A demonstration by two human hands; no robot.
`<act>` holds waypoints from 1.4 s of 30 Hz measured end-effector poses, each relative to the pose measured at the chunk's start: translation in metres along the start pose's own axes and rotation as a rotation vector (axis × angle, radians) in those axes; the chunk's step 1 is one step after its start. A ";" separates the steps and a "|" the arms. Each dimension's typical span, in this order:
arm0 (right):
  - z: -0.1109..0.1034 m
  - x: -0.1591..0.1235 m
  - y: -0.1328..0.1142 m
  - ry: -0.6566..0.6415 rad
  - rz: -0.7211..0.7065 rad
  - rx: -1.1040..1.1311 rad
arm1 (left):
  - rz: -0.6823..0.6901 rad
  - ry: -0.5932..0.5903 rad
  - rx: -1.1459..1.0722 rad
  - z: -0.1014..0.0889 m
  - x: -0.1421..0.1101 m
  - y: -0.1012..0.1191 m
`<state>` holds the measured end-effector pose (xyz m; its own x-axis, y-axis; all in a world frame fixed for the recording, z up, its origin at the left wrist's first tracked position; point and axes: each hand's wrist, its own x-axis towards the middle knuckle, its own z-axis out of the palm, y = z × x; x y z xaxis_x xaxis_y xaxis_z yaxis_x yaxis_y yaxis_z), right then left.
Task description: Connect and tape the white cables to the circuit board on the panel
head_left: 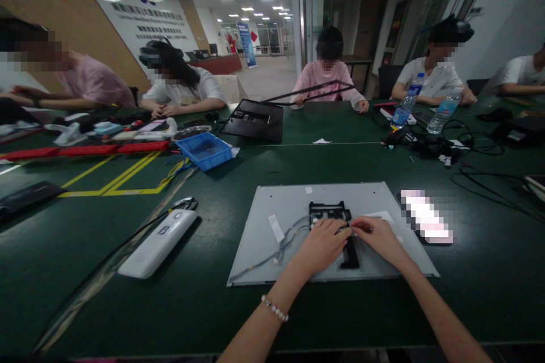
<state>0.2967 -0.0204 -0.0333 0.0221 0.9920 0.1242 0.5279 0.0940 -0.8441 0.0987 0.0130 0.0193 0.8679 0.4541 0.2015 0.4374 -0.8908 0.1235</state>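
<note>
A flat grey metal panel [293, 198] lies on the table in front of me, with a black plastic bracket [350, 255] on it. My left hand [326, 241] lies over the middle of the bracket, its fingers together and bent onto it. From the right, my right hand [374, 235] reaches the bracket's edge, with thumb and fingertips pinched close to the left fingertips. Whatever is in that pinch is too small to make out. Thin grey wires [293, 229] run from the bracket's left side across the panel. White tape [276, 228] is stuck beside them.
A white power bank [159, 244] with a cable lies left, a phone [426, 218] right of the panel. Further back are a blue tray [206, 150], a black panel [255, 122], water bottles [443, 110] and tangled cables [421, 144]. Several people sit across the table.
</note>
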 end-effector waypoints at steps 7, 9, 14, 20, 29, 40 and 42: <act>-0.001 0.001 0.000 -0.004 -0.003 -0.016 | 0.000 0.006 0.011 0.000 -0.001 0.001; -0.001 0.001 0.000 -0.001 -0.005 -0.020 | 0.001 0.009 0.011 -0.001 -0.001 0.000; 0.000 0.001 0.001 0.006 -0.001 -0.017 | -0.003 0.003 0.008 0.000 -0.001 0.001; -0.001 0.001 0.001 0.007 0.020 -0.006 | -0.009 0.009 0.000 0.001 -0.001 0.000; -0.007 0.001 0.000 0.039 0.036 0.020 | -0.022 -0.003 -0.009 0.002 -0.001 0.000; -0.015 0.001 0.009 0.157 0.093 -0.074 | -0.054 0.052 -0.075 0.001 -0.003 0.002; -0.015 0.001 0.009 0.147 0.089 -0.081 | -0.116 0.134 -0.128 -0.001 -0.002 -0.003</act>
<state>0.3141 -0.0196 -0.0336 0.1927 0.9725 0.1305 0.5844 -0.0069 -0.8114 0.0953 0.0146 0.0195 0.7709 0.5592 0.3050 0.4914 -0.8268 0.2737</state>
